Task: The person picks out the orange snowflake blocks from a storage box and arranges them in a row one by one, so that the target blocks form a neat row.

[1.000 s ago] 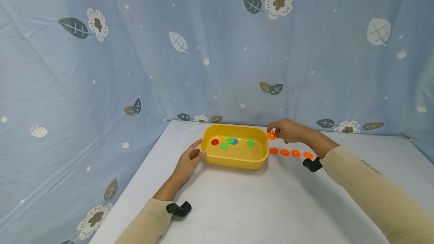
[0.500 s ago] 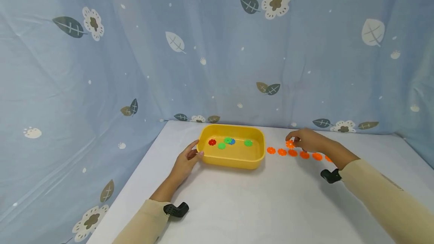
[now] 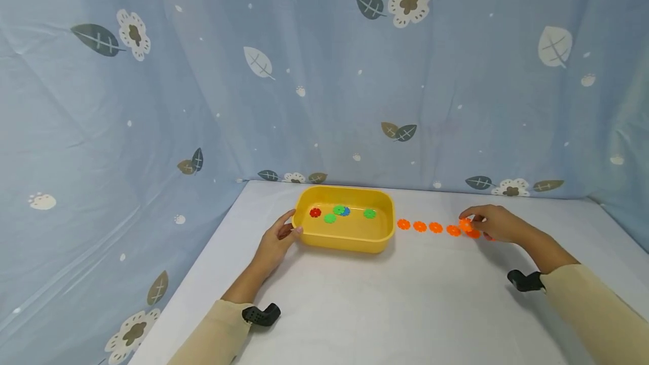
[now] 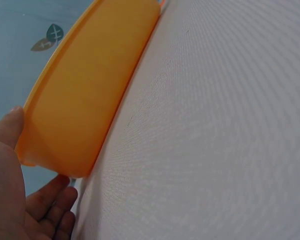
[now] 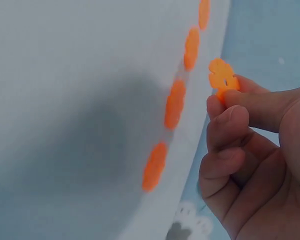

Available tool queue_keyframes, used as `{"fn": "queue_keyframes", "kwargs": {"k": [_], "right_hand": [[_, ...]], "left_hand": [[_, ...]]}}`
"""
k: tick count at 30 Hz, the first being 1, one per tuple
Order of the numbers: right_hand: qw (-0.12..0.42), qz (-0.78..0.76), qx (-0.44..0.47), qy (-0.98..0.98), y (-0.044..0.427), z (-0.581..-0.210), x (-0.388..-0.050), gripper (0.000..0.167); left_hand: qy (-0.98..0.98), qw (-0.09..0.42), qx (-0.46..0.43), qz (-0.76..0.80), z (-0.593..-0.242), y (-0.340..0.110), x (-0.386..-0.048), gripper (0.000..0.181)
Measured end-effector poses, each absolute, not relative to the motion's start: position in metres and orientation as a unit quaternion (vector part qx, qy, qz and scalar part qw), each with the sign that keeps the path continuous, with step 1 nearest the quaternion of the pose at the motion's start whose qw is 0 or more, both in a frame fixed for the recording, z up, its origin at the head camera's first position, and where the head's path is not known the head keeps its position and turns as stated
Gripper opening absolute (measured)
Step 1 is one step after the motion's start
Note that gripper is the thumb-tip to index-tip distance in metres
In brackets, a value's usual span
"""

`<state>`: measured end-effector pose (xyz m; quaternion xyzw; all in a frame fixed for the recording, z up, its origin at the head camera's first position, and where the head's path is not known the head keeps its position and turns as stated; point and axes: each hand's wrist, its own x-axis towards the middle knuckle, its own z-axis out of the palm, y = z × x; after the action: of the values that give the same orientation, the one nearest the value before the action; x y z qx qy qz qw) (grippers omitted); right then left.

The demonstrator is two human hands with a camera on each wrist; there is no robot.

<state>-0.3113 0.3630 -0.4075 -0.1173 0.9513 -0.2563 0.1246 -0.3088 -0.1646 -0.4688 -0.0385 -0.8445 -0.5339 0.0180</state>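
A shallow yellow plastic tub [image 3: 350, 242] stands on the white table with a few flower-shaped discs lying in it: one red disc [image 3: 315, 213], several green ones and a blue disc [image 3: 346, 212] partly under a green one. My left hand [image 3: 274, 245] holds the tub's left end, thumb at the rim and fingers around the corner in the left wrist view. Between thumb and fingertips, my right hand [image 3: 499, 224] pinches an orange flower-shaped disc [image 5: 222, 75]. It is raised above a row of matching orange discs [image 3: 435, 227], and the hand hides part of the row's right end.
The row of discs runs rightward from the tub along the white tabletop [image 3: 375, 308]. A blue patterned curtain [image 3: 324, 72] hangs behind the table and down its left side. Each wrist wears a black camera mount [image 3: 261, 315].
My right hand has carried the orange disc from beside the tub's right end rightward along the row. My left hand stays on the tub, and the head view has shifted slightly.
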Motion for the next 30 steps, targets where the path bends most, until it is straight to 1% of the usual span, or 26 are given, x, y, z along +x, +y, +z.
{"fn": "queue_keyframes", "kwargs": {"k": [6, 9, 15, 22, 30], "right_hand": [[0.099, -0.264, -0.086, 0.956, 0.39, -0.417, -0.304, 0.031], [0.095, -0.265, -0.076, 0.957, 0.401, -0.42, -0.301, 0.032], [0.106, -0.267, -0.055, 0.956, 0.414, -0.423, -0.3, 0.036], [0.107, -0.267, -0.03, 0.957, 0.432, -0.428, -0.302, 0.03], [0.109, -0.263, -0.005, 0.959, 0.45, -0.438, -0.303, 0.026]], "left_hand": [[-0.844, 0.02, -0.043, -0.535, -0.47, -0.165, -0.308, 0.06], [-0.843, 0.02, -0.046, -0.536, -0.468, -0.167, -0.308, 0.063], [-0.841, 0.021, -0.047, -0.539, -0.464, -0.171, -0.306, 0.064], [-0.84, 0.017, -0.043, -0.54, -0.465, -0.171, -0.307, 0.063], [-0.842, 0.022, -0.041, -0.537, -0.466, -0.167, -0.307, 0.057]]}}
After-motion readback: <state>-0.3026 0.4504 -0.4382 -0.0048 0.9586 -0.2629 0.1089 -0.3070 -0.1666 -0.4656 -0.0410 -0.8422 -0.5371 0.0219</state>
